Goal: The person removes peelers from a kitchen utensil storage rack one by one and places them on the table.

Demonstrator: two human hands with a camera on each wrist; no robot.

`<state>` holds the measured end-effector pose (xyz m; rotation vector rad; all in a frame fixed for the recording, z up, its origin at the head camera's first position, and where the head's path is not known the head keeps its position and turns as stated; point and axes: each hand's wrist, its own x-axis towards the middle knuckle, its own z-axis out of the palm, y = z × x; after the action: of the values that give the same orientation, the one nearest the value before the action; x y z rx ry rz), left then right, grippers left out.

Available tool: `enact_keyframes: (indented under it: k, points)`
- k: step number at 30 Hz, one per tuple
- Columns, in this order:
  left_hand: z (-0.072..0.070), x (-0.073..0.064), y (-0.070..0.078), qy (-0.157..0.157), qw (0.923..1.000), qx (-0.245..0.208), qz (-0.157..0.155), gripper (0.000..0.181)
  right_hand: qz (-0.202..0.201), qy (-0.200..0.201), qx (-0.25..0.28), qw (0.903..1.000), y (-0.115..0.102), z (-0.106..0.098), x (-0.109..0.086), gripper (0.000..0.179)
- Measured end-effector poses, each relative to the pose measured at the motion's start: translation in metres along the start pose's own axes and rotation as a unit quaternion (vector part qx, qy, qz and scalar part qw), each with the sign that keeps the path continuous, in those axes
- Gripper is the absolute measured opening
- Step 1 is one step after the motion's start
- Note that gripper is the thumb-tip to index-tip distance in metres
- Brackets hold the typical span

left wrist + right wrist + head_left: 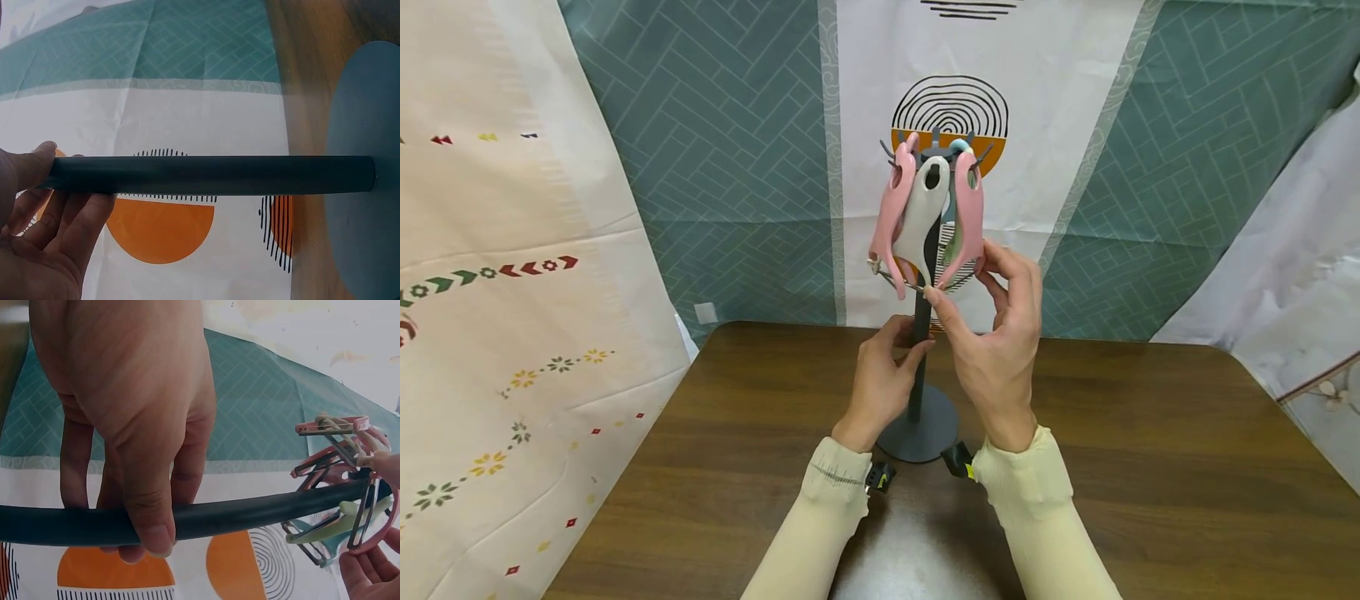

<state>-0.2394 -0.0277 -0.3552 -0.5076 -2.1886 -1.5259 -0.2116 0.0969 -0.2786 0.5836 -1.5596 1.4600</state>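
On brown table (pixel 1150 433), dark stand (pixel 917 392) gripped by left hand (pixel 878 379); right hand (pixel 1000 350) apparently pinches pink peeler (pixel 972 217), white peeler (pixel 920 217) beside, cloth (pixel 737 167) behind.

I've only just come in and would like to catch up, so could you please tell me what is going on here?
A person's left hand grips the pole of an upright dark stand on the wooden table. Their right hand holds the lower end of the pink Y-peeler at the right, which hangs from the stand's top. A white Y-peeler and another pink Y-peeler hang beside it, with a green Y-peeler behind.
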Motion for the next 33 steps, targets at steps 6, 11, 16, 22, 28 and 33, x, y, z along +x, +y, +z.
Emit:
enact_keyframes:
  k: [6,11,16,22,28,33]
  points:
    - [0.0,0.0,0.001,-0.003,1.0,0.0,-0.004,0.024,0.006,-0.004,0.012,0.9999,-0.002,-0.002,0.0,0.062]
    - [0.002,0.0,0.0,-0.004,1.0,-0.001,-0.002,0.024,0.012,-0.005,0.024,0.9996,-0.004,-0.003,0.0,0.06]
    - [0.002,0.001,0.001,-0.004,1.0,-0.001,0.002,0.024,0.016,-0.002,0.031,0.9994,-0.006,-0.003,0.001,0.058]
    - [0.001,0.001,0.002,-0.004,1.0,-0.002,0.004,0.024,0.018,0.001,0.033,0.9993,-0.01,-0.003,0.002,0.059]
    - [-0.001,0.001,0.002,0.001,1.0,-0.005,0.0,0.024,0.016,0.004,0.034,0.9993,-0.011,-0.001,0.002,0.06]
    - [0.0,0.0,0.002,-0.005,0.9999,-0.008,-0.006,0.024,0.015,0.007,0.032,0.9994,-0.011,-0.002,0.001,0.06]
